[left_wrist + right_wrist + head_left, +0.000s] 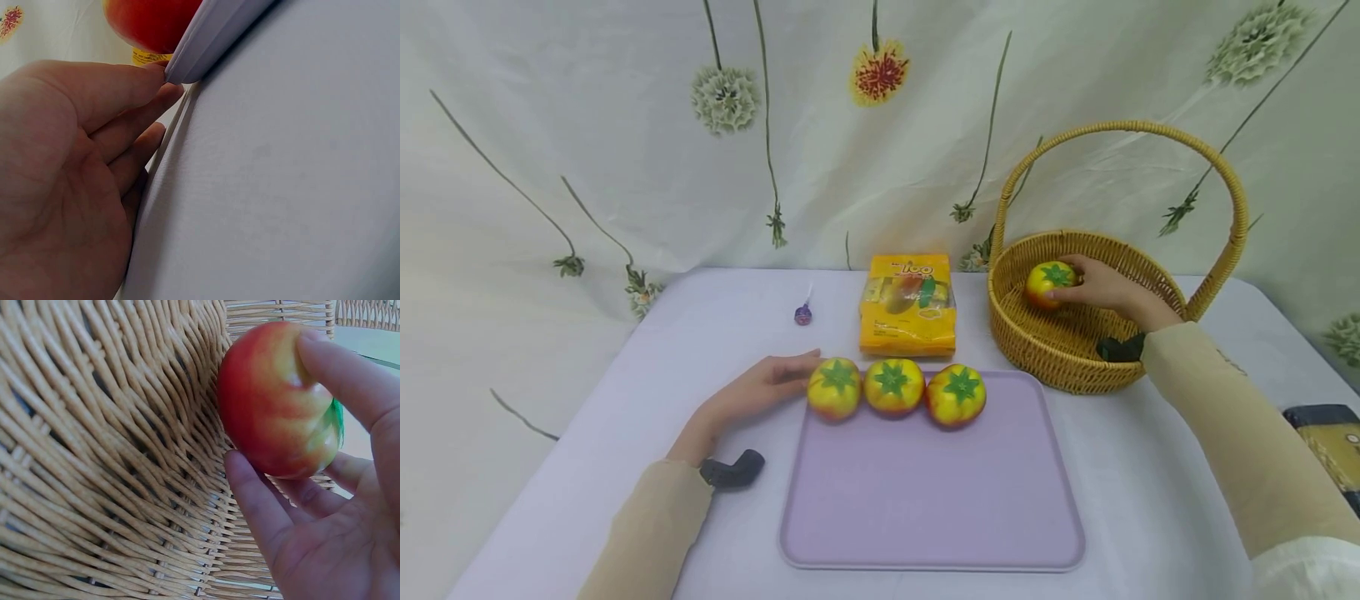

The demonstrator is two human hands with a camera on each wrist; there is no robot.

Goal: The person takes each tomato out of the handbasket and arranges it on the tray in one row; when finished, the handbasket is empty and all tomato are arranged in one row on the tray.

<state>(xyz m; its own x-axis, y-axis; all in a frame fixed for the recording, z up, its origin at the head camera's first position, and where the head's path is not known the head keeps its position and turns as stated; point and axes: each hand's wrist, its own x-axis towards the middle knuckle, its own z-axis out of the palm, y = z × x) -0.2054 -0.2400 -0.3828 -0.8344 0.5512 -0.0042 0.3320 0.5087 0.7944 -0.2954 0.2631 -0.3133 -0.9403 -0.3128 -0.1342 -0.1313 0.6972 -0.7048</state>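
Note:
My right hand holds a red-yellow toy tomato with a green star-shaped top inside the wicker basket. In the right wrist view, the thumb presses one side of this tomato and the fingers support it from below, close to the woven wall. My left hand rests at the far left corner of the purple tray, beside the leftmost of three similar tomatoes along the far rim. Its fairly straight fingers have their tips right at the tray's rim in the left wrist view.
Behind the tray stands a yellow bag with a mango picture. A small wrapped lollipop lies to its left. The basket's tall handle arches above the right hand. A dark-and-tan item is at the right table edge.

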